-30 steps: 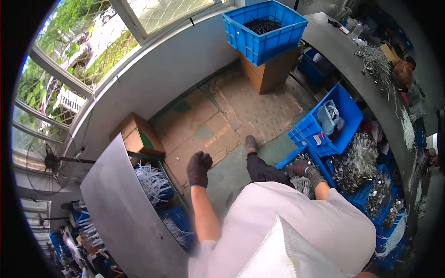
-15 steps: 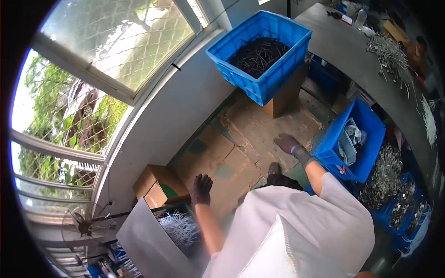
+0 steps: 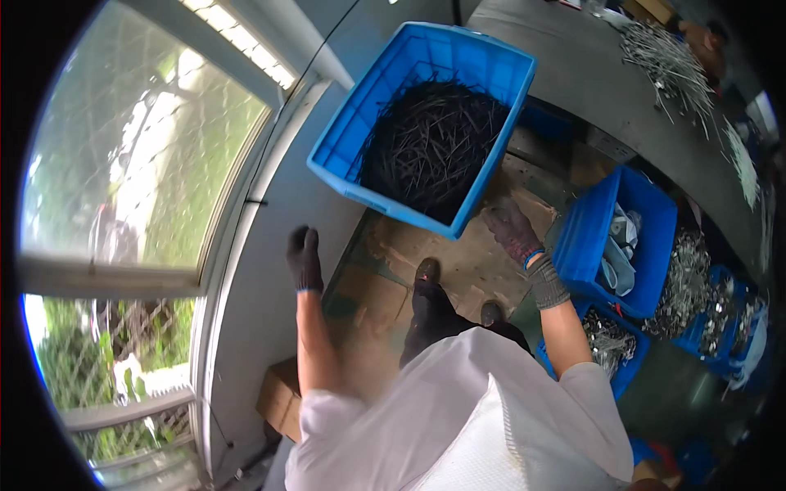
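A brown cardboard box (image 3: 281,398) is sitting at the lower left of the frame, against the grey wall. Another brown cardboard box (image 3: 655,10), partly cut off, is lying at the top right edge.

Both gloved hands raised forward, neither holding anything

The left hand (image 3: 304,258), in a dark knit glove, is lifted on a bare, nearly straight forearm, fingers together and pointing up, its grip slack and closed on nothing. The right hand (image 3: 512,231), in a grey-and-dark knit glove with a blue band at the wrist, reaches ahead on a bent arm, palm down, fingers loosely spread and empty. Short white sleeves cover both upper arms. Two dark shoes and dark trouser legs show between the arms.
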The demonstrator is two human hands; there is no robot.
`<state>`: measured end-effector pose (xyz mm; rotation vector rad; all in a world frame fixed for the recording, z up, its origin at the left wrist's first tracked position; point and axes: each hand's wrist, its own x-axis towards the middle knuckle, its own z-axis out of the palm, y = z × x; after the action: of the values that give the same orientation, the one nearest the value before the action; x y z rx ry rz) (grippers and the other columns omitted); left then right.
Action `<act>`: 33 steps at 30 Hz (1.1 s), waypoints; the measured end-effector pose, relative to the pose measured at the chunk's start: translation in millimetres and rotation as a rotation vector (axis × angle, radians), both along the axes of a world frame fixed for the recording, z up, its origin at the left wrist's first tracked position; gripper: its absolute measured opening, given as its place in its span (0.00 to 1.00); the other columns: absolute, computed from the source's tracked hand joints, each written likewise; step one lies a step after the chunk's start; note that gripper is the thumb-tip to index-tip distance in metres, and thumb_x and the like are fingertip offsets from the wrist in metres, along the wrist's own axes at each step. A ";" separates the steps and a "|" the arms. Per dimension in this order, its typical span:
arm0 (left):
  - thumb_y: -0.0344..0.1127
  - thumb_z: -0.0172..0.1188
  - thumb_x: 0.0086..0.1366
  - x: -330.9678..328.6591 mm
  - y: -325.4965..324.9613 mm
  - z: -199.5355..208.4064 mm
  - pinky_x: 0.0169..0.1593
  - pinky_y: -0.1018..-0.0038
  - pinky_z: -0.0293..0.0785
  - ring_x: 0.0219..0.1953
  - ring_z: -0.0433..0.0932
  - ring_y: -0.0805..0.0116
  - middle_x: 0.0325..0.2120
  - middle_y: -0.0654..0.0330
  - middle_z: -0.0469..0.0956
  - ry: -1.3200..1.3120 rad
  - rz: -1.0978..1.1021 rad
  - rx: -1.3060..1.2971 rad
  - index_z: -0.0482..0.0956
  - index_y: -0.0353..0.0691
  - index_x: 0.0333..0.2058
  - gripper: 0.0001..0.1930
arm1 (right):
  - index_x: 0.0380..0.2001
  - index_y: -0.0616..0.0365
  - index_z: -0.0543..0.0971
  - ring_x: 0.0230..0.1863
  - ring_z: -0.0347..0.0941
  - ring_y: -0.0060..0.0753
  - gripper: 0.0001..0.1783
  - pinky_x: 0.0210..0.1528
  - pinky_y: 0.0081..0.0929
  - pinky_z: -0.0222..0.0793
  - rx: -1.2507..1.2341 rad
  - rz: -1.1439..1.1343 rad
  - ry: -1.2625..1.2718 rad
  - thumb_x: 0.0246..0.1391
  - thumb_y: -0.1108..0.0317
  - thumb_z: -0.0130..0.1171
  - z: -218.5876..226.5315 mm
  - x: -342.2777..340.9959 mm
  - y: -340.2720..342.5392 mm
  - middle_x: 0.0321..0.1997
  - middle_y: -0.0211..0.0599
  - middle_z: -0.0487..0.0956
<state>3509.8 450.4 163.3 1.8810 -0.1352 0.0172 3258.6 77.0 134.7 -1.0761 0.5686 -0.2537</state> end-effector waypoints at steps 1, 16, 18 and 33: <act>0.45 0.63 0.66 45.4 -26.3 7.9 0.48 0.67 0.77 0.43 0.81 0.61 0.41 0.53 0.83 -0.160 -0.069 0.121 0.78 0.31 0.52 0.23 | 0.48 0.60 0.76 0.35 0.74 0.26 0.23 0.39 0.29 0.71 -0.138 -0.026 -0.009 0.60 0.52 0.64 1.8 19.3 0.2 0.33 0.34 0.78; 0.48 0.62 0.66 324.8 -267.5 -34.6 0.51 0.59 0.77 0.46 0.80 0.56 0.45 0.49 0.82 0.593 -1.030 0.331 0.77 0.30 0.55 0.27 | 0.35 0.60 0.82 0.33 0.79 0.51 0.22 0.39 0.45 0.75 -0.470 -0.696 0.729 0.38 0.55 0.64 -1.2 69.3 43.8 0.31 0.49 0.81; 0.43 0.64 0.63 305.7 -263.1 -14.0 0.50 0.62 0.76 0.43 0.79 0.57 0.43 0.52 0.82 0.616 -1.031 0.295 0.78 0.32 0.54 0.25 | 0.37 0.62 0.82 0.35 0.79 0.51 0.24 0.41 0.43 0.75 -0.376 -0.659 0.671 0.38 0.57 0.64 8.4 37.4 65.2 0.32 0.50 0.82; 0.35 0.68 0.43 -108.6 -274.8 80.6 0.47 0.68 0.70 0.38 0.73 0.64 0.37 0.60 0.79 0.122 -1.541 0.288 0.80 0.34 0.50 0.31 | 0.42 0.64 0.82 0.42 0.80 0.49 0.29 0.47 0.41 0.75 -0.196 -1.223 0.496 0.35 0.57 0.67 50.2 -345.2 334.9 0.38 0.52 0.83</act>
<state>3401.2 175.5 243.9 1.5955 -1.4976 -1.1933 2913.4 411.9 184.9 -0.8502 1.6488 -1.1367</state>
